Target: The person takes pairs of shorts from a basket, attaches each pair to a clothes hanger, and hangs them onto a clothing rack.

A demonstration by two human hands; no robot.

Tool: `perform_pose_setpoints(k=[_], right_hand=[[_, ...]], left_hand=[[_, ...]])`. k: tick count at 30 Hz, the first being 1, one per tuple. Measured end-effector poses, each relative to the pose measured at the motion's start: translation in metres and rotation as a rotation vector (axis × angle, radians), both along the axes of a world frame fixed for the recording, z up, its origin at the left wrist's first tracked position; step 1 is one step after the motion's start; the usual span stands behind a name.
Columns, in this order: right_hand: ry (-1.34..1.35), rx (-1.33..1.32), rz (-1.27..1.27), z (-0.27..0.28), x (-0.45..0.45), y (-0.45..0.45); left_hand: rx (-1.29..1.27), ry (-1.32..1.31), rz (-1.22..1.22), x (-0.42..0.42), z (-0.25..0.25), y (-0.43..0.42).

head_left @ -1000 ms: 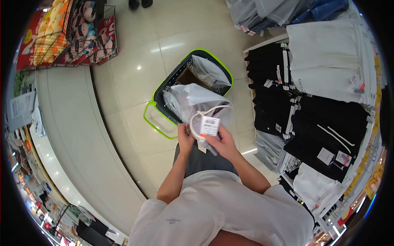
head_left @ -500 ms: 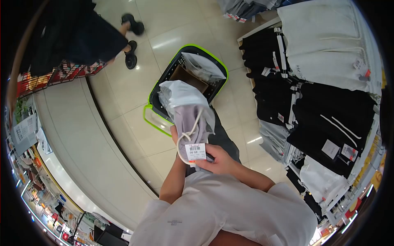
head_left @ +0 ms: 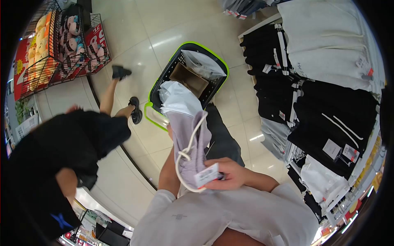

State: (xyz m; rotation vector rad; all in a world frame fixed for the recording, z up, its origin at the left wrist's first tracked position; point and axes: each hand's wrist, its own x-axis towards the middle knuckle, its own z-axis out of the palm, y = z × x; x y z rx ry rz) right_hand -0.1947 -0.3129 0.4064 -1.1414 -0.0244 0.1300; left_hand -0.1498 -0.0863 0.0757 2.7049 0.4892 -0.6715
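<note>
Right hand (head_left: 227, 174) grips lavender drawstring garment (head_left: 183, 133), partly out of plastic bag (head_left: 179, 96) beyond; left hand (head_left: 169, 130) mostly hidden, grip unclear.

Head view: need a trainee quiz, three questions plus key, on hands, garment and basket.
1. Multiple choice: what colour is the basket's rim?
A) red
B) green
C) white
2. True or false: the tag is at the garment's end nearest the basket.
3. Open: which hand is mostly hidden, and behind what?

Key:
1. B.
2. False; it is beside the right hand, at the end away from the basket.
3. The left hand, behind the garment.
</note>
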Motion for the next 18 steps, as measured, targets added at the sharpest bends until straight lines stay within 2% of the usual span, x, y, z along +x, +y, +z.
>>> perform_pose_setpoints(k=[3, 4, 6, 7, 10, 12, 14, 15, 16, 17, 18], right_hand=[[0.296, 0.02, -0.155, 0.002, -0.036, -0.026], [0.309, 0.083, -0.269, -0.004, -0.05, -0.032], [0.377, 0.041, -0.471, -0.013, -0.07, -0.043], [0.413, 0.023, -0.554, -0.013, -0.07, -0.047], [0.462, 0.008, -0.634, -0.02, -0.077, -0.053], [0.492, 0.014, -0.616, -0.018, -0.079, -0.055], [0.624, -0.123, -0.677, -0.013, -0.086, -0.052], [0.466, -0.16, -0.772, -0.004, -0.086, -0.054], [0.391, -0.079, -0.72, 0.012, -0.078, -0.066], [0.296, 0.098, -0.675, 0.012, -0.087, -0.078], [0.1, 0.278, -0.81, 0.011, -0.091, -0.077]], left_hand=[[0.125, 0.004, -0.007, 0.051, -0.015, 0.022], [0.171, 0.009, -0.004, 0.048, -0.015, 0.024], [0.23, -0.177, -0.013, 0.067, -0.02, 0.043], [0.235, -0.175, -0.011, 0.076, -0.021, 0.048], [0.165, -0.245, -0.048, 0.089, -0.034, 0.055], [-0.081, -0.017, -0.647, 0.078, -0.077, 0.066], [-0.042, 0.469, -0.722, 0.07, -0.096, 0.058], [-0.044, 0.463, -0.72, 0.07, -0.1, 0.059], [0.001, 0.489, -0.566, 0.067, -0.103, 0.063], [0.044, 0.52, -0.416, 0.06, -0.106, 0.069], [0.037, 0.518, -0.421, 0.06, -0.11, 0.076]])
